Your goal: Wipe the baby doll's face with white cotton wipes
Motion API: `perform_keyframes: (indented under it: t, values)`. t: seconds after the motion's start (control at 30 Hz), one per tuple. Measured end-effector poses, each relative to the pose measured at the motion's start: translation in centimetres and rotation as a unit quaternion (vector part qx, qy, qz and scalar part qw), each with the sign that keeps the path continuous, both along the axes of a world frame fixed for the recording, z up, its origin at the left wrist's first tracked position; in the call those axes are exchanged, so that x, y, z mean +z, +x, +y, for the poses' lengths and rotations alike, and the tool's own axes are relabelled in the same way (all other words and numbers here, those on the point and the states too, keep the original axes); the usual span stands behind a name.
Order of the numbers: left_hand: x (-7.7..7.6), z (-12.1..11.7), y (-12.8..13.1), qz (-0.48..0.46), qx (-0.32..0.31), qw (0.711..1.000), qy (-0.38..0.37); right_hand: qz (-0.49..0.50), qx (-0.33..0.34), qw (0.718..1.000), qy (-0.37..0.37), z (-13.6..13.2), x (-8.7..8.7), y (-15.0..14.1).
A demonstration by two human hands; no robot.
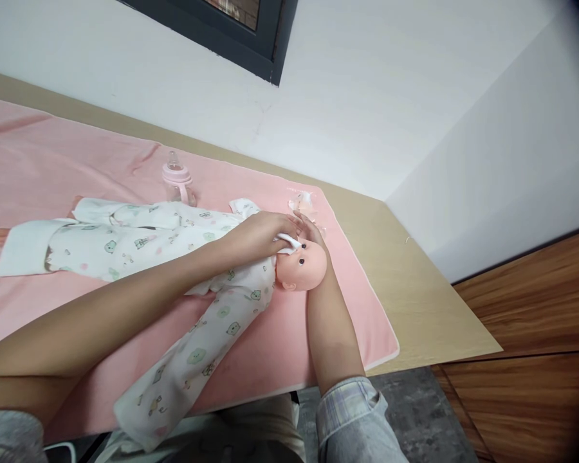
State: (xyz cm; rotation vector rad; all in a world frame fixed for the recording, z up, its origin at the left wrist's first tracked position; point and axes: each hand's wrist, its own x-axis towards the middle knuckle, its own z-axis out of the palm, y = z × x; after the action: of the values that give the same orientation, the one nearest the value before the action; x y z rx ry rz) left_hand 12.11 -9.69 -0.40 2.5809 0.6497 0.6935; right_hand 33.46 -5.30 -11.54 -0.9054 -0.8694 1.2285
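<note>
A baby doll (pixel 305 263) in a white patterned sleepsuit (pixel 174 247) lies on its back on a pink towel (pixel 38 167), head toward the right. My left hand (pixel 260 233) is closed on a small white wipe (pixel 288 242) pressed against the doll's face. My right hand (pixel 313 230) reaches behind the doll's head and cups it; its fingers are mostly hidden by the head.
A pink baby bottle (pixel 177 180) stands on the towel behind the doll. A crumpled clear wrapper (pixel 303 200) lies near the towel's far right corner. The beige tabletop (pixel 415 289) ends at the right, with wooden floor (pixel 535 321) beyond. A white wall runs behind.
</note>
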Motion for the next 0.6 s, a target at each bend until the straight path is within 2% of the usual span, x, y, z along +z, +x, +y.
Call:
perform_keyframes:
  t: [0.37,0.6]
  values:
    - [-0.3,0.1,0.2,0.007,0.033,0.999,0.021,-0.003,0.004,1.0,0.002,0.5,-0.3,0.1]
    - [0.4,1.1,-0.9,-0.007,0.042,0.998,-0.044,0.021,0.027,0.999,-0.01,0.3,-0.6,0.6]
